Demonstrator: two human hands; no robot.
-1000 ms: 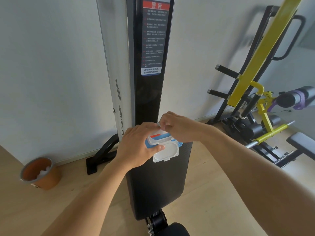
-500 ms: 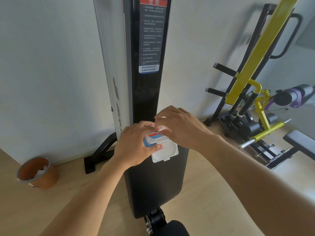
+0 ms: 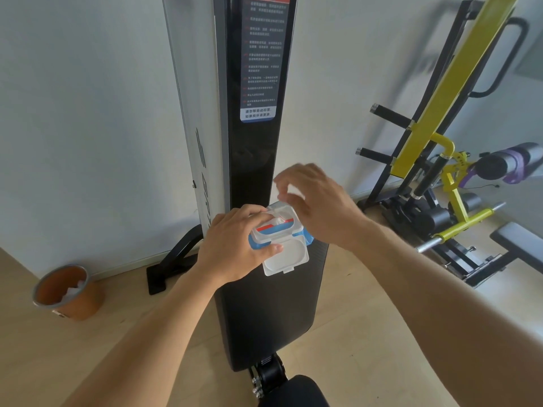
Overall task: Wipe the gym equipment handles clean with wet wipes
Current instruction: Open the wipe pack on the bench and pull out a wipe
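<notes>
The left hand point(image 3: 235, 248) grips the wipes pack point(image 3: 279, 235), lid flipped open; the right hand point(image 3: 317, 204) pinches a wipe point(image 3: 293, 192) above it, blurred.

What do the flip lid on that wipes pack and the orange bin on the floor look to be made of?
The flip lid looks like thin, stiff white plastic, slightly see-through, with moulded edges and a small tab. The wipes pack under it, in the left hand, seems soft printed film, though little shows. The orange bin looks like smooth matte plastic with a grey rim; coated metal is possible.
</notes>
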